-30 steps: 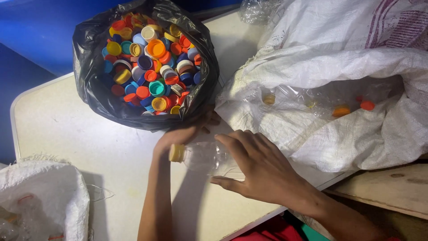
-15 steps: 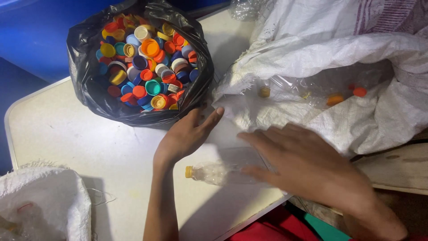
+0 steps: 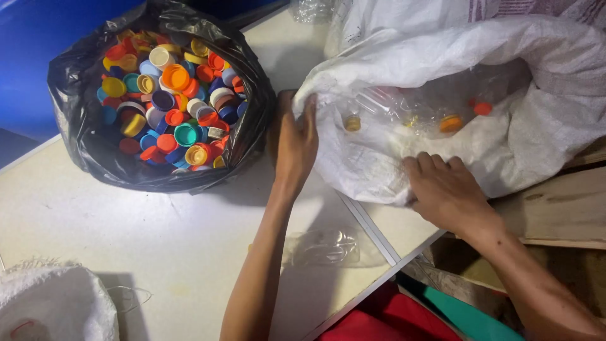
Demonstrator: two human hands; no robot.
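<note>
Now that the clear plastic bottle (image 3: 325,247) lies released on the bench (image 3: 95,215) at lower centre, both hands have moved to the white woven sack (image 3: 536,126): left hand (image 3: 295,142) grips its rim, right hand (image 3: 445,189) presses fingers together on its lower edge.

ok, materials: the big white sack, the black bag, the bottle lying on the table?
White sack: looks like woven plastic fabric, matte, with a fine weave grain and stiff folds. Black bag: thin plastic film, glossy, crinkled with sharp highlights. Bottle: clear thin plastic, probably; see-through, crushed, glints. Left hand and right hand both rest on the sack's edge.
</note>
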